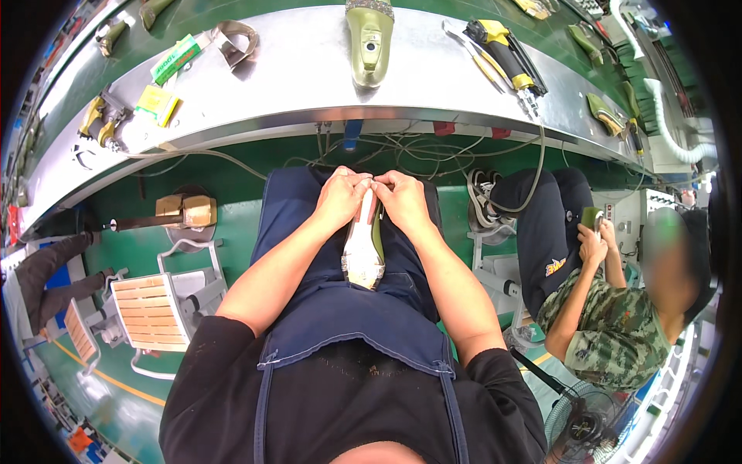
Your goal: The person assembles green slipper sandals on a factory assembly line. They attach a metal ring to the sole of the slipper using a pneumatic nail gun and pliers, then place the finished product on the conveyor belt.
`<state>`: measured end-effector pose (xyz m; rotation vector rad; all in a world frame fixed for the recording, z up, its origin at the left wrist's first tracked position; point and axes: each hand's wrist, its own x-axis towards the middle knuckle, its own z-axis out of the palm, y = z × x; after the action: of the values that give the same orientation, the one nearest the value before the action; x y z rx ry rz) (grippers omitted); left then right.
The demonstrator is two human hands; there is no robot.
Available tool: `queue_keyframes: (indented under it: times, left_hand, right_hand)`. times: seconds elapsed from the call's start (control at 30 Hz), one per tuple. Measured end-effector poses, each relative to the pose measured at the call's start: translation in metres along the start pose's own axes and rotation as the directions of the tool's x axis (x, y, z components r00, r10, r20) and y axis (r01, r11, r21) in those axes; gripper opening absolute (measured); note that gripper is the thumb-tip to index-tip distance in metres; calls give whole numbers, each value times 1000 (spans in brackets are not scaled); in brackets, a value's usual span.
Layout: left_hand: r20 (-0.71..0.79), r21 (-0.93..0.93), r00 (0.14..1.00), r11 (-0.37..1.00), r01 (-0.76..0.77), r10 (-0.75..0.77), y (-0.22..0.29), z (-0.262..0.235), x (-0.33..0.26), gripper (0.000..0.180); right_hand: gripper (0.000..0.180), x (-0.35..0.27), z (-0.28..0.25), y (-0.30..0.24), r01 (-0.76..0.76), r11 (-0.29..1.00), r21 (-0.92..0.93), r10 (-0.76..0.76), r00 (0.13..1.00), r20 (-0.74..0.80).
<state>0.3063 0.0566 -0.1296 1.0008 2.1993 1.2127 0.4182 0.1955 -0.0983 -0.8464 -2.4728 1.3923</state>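
Observation:
A green shoe last [376,236] lies lengthwise on the dark blue apron [294,224] over my lap. Pale, whitish material covers its near end, and a reddish-brown strip shows along its middle. At its far end my left hand [340,197] and my right hand [405,204] meet, thumbs and fingertips pinched together at the edge. Both hands are closed on this part of the last. What exactly lies between the fingertips is too small to make out.
Ahead, a metal bench [294,77] bears another green last [370,50], pliers [475,54], a yellow-black air tool [506,58], a green box [176,59] and a yellow box [157,104]. Hoses hang below. A seated co-worker [618,332] handles a green last at right; a slatted chair [151,313] stands left.

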Motion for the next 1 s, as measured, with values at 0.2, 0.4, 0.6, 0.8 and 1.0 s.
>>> queue_keyframes:
  times: [0.2,0.4,0.6,0.8,1.0]
  left_hand:
    - [-1,-43,1000,999,14,-14,-3,2,-2,34]
    - [378,-490,859,712,503,-346,-6,7,-57,46]
    - [561,-720,796,340,605,-229,0,6,-95,81]
    - [513,-727,814,366,581,-271,11,4,-96,74]
    - [463,-733,811,360,577,-357,-2,16,-99,39]
  right_hand:
    - [25,3,-3,-8,-129,987,99,125,991,42]
    - [48,-33,9,16,-427,900,88,388,876,287]
    - [58,-53,8,17,-514,806,294,317,794,520]
    - [67,-50,18,38,-681,662,312,340,645,684]
    - [70,-54,25,41,-587,759,282,347,732,587]
